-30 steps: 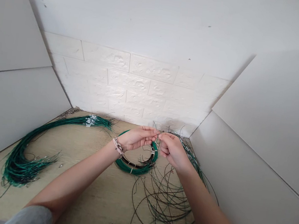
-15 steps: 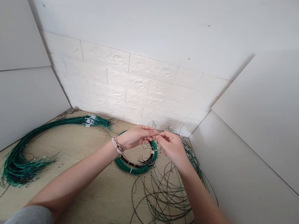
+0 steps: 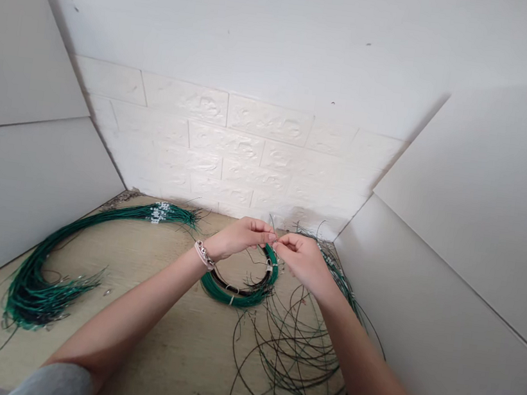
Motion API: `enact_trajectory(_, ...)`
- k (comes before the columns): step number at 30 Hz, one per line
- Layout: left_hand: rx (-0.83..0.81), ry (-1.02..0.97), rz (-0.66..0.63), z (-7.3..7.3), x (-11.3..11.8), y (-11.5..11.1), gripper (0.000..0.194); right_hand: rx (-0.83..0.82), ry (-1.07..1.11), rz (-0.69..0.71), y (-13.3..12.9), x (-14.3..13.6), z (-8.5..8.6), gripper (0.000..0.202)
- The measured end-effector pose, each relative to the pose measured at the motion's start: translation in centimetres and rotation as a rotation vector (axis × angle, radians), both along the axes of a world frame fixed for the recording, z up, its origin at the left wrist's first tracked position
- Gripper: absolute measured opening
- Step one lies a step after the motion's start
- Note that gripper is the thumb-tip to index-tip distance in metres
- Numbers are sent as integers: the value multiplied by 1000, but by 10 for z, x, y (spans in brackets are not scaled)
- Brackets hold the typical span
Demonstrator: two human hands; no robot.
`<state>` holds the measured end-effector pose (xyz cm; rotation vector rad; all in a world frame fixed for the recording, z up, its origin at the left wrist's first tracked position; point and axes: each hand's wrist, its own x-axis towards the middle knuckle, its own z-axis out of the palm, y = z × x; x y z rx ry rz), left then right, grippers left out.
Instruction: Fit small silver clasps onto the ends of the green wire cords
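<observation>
Near the back of the table, my left hand point(image 3: 241, 237) and my right hand point(image 3: 301, 257) meet with fingertips almost touching. Both are closed in a pinch on a thin dark wire point(image 3: 272, 223), whose end sticks up above the left fingertips. Whatever small part sits between the fingers is too tiny to make out. Below the hands lies a tied coil of green and black wire point(image 3: 231, 298), partly covered by my left hand and wrist. Loose dark wire loops point(image 3: 291, 356) spread under and beside my right forearm.
A long curved bundle of green wires point(image 3: 47, 250) with white connectors point(image 3: 159, 211) lies on the left of the wooden table point(image 3: 160, 352). White panels point(image 3: 454, 300) stand at both sides, and a white brick-patterned wall point(image 3: 245, 150) closes the back.
My left hand has shifted slightly left and up, and my right fingertips sit a little lower. A small gap shows between the hands. The wires on the table stay put.
</observation>
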<state>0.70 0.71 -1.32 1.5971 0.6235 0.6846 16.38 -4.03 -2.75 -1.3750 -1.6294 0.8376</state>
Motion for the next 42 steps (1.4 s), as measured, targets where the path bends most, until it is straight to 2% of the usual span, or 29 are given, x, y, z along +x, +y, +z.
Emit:
enact_trajectory(11,79,193,-97,6,-13,8,19,25,-148,12,1,-5,-5,15)
enact_trajectory(22,65,189,-71,5,-12,8,20,22,-81,1,2,-6,-9,17)
enact_trajectory(30,7,32,4,2,-7,5,18,-63,115,-22,-1,-8,1,25)
enact_trajectory(36,-16,4,53,-2,-7,10,21,-95,106,-10,0,-8,2,19)
enact_trajectory(42,33,20,6,1,-5,6,20,-39,124,-42,-1,-7,3,22)
